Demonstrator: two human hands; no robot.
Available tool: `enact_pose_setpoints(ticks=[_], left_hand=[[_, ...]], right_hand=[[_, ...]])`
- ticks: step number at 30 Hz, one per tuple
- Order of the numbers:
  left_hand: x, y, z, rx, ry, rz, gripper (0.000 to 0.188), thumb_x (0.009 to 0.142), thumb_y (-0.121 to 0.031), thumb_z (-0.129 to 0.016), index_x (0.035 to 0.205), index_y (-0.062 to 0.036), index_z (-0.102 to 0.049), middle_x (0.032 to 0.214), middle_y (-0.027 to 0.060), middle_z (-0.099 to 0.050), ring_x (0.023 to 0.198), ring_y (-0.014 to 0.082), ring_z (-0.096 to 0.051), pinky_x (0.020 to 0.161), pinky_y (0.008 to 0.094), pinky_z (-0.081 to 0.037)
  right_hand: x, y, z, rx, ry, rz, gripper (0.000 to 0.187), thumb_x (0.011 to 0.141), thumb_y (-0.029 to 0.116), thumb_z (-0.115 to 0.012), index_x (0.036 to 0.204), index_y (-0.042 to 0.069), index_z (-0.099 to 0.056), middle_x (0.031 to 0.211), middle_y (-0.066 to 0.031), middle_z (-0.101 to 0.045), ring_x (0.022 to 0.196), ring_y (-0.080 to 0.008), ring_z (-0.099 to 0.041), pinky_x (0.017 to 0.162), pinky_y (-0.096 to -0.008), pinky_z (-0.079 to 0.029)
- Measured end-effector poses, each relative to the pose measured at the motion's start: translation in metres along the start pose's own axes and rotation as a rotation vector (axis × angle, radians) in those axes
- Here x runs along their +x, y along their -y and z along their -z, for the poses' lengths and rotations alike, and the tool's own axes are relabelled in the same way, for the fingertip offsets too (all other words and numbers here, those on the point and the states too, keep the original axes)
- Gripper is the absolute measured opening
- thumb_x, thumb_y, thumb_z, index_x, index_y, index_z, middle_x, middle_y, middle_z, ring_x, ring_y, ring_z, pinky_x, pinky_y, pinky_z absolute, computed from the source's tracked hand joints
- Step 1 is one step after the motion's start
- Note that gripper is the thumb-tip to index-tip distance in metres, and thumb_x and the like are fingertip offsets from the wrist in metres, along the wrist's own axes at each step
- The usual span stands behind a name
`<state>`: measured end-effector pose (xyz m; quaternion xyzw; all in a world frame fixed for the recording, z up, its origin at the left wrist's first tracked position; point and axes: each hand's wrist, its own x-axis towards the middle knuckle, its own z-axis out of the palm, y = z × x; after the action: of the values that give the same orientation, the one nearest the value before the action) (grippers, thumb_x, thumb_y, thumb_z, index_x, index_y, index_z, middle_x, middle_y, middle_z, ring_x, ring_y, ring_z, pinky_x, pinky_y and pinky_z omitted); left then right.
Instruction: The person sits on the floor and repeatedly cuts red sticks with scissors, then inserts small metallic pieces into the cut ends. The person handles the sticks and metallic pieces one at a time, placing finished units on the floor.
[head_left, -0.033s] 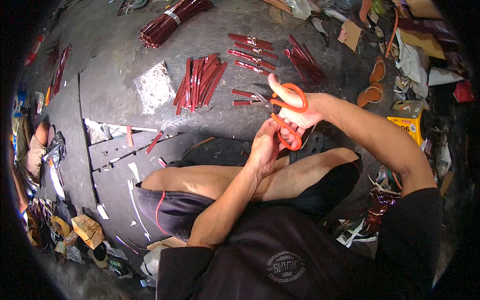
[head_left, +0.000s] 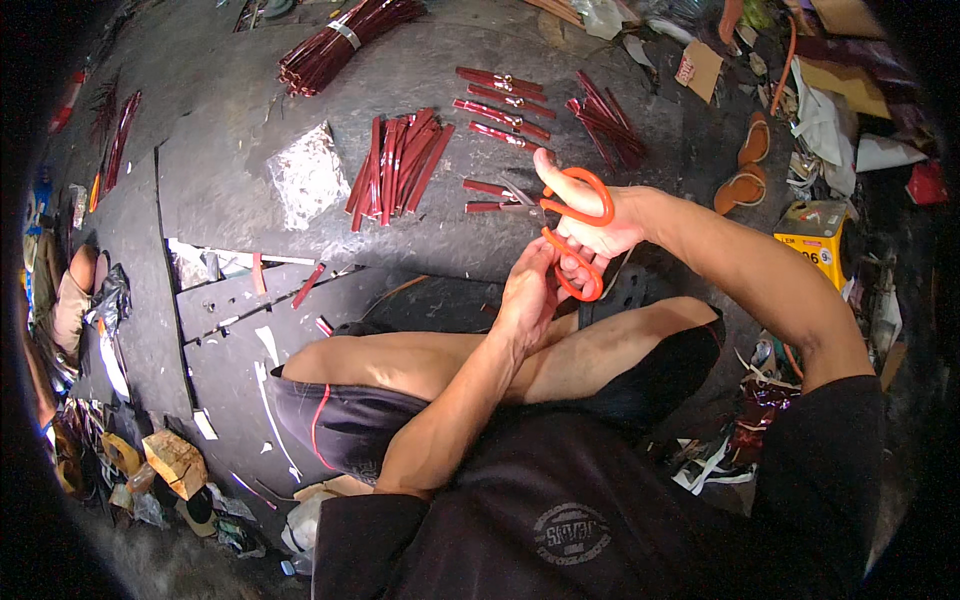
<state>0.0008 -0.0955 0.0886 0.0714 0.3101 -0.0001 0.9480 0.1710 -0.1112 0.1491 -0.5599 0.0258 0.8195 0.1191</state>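
Observation:
My right hand holds a pair of scissors with thick orange handle loops, its thumb through the upper loop and fingers through the lower one. The blades are spread and point left. Close against the lower loop, my left hand has its fingertips pinched together; what they grip is hidden. Beside the blades lie short dark red shiny strips. Further off are a row of similar strips, a loose pile of them to the left, and another small pile to the right.
A large bundle of dark red strips with a white band lies at the far side. Left of the pile is a clear plastic sheet. Sandals and a yellow box stand at right, amid scraps. A wooden block sits lower left.

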Motion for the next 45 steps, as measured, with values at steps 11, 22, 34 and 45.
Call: enact_pose_setpoints(ticks=[11, 22, 34, 45], left_hand=[[0.014, -0.001, 0.030, 0.466, -0.045, -0.101, 0.023, 0.097, -0.019, -0.047, 0.108, 0.0001, -0.054, 0.098, 0.0105, -0.061, 0.095, 0.0232, -0.060, 0.089, 0.0420, -0.049], [0.058, -0.060, 0.070, 1.533, -0.802, -0.938, 0.029, 0.082, -0.017, -0.070, 0.102, -0.0022, -0.055, 0.088, 0.0190, -0.064, 0.092, 0.0369, -0.058, 0.090, 0.0450, -0.044], [0.070, -0.052, 0.064, 1.595, -0.893, -0.851, 0.047, 0.069, -0.032, -0.085, 0.095, -0.0069, -0.055, 0.096, 0.0121, -0.059, 0.096, 0.0333, -0.058, 0.085, 0.0423, -0.048], [0.069, -0.050, 0.065, 1.586, -0.893, -0.889, 0.048, 0.069, -0.032, -0.085, 0.097, -0.0071, -0.055, 0.097, 0.0130, -0.058, 0.096, 0.0344, -0.058, 0.083, 0.0437, -0.048]], right_hand=[[0.018, -0.030, -0.008, 0.072, -0.172, 0.125, 0.112, 0.060, 0.102, -0.023, 0.082, -0.002, -0.055, 0.070, -0.0122, -0.052, 0.063, -0.0297, -0.061, 0.066, -0.0483, -0.052], [0.030, -0.073, -0.017, 0.198, -0.117, 0.290, 0.125, 0.062, 0.102, -0.019, 0.107, -0.010, -0.055, 0.078, -0.0100, -0.053, 0.067, -0.0267, -0.062, 0.068, -0.0450, -0.055], [0.044, -0.081, -0.009, 0.156, -0.089, 0.322, 0.113, 0.075, 0.093, -0.010, 0.110, -0.003, -0.058, 0.074, -0.0065, -0.056, 0.073, -0.0219, -0.062, 0.072, -0.0416, -0.054], [0.012, -0.116, -0.027, 0.311, -0.184, 0.306, 0.119, 0.065, 0.100, -0.012, 0.098, -0.004, -0.059, 0.070, -0.0091, -0.056, 0.062, -0.0256, -0.061, 0.063, -0.0384, -0.052]])
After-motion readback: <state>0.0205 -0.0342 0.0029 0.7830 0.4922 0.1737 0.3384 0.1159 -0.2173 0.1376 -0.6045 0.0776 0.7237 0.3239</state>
